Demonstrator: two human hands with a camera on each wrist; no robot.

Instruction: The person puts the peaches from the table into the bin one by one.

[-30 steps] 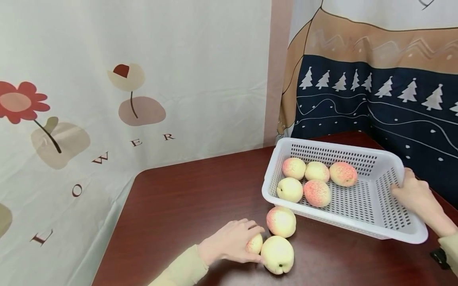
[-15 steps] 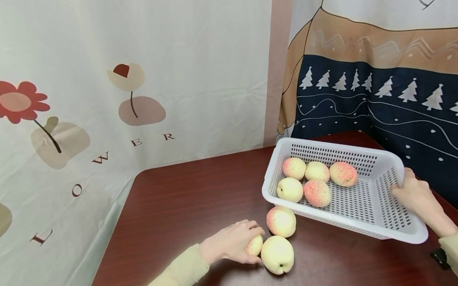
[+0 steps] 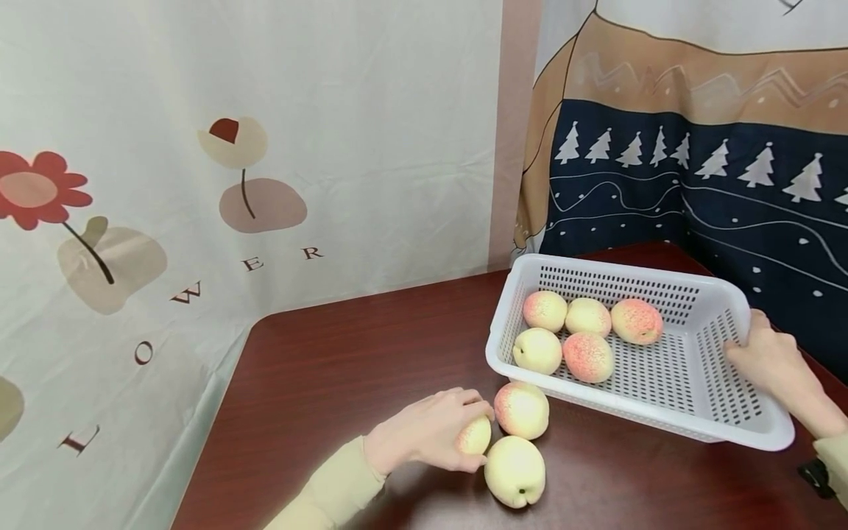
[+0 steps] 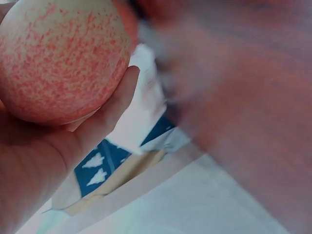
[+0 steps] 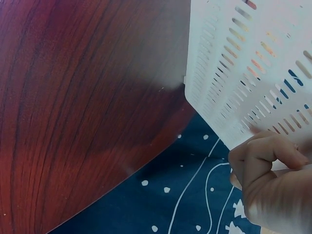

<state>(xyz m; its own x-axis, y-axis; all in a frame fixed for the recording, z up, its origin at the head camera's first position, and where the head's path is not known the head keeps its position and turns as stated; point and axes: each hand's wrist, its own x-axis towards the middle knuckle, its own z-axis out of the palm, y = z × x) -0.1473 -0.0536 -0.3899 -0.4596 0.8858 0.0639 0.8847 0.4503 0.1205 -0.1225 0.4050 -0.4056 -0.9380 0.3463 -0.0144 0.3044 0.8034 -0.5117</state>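
Note:
My left hand (image 3: 430, 433) grips a peach (image 3: 474, 436) from above, fingers and thumb curled round it. The left wrist view shows that peach (image 4: 63, 58) large, with its red-speckled side facing the camera. Just right of this hand, two more peaches rest on the table: a blush one (image 3: 522, 410) close to the basket and a pale one (image 3: 515, 472) nearer me. My right hand (image 3: 775, 364) holds the right end of a white perforated plastic basket (image 3: 636, 412) by its rim. In the right wrist view, curled fingers (image 5: 265, 153) grasp the basket's edge.
Several peaches, among them a red-speckled one (image 3: 588, 357), sit in the basket's left half. The dark red wooden table (image 3: 344, 361) meets a white flower-print curtain (image 3: 371, 147) behind and a navy tree-print cloth (image 3: 616, 184) at the right.
My left hand has lifted slightly with the peach, moving up in the head view. The right hand and basket stay in place.

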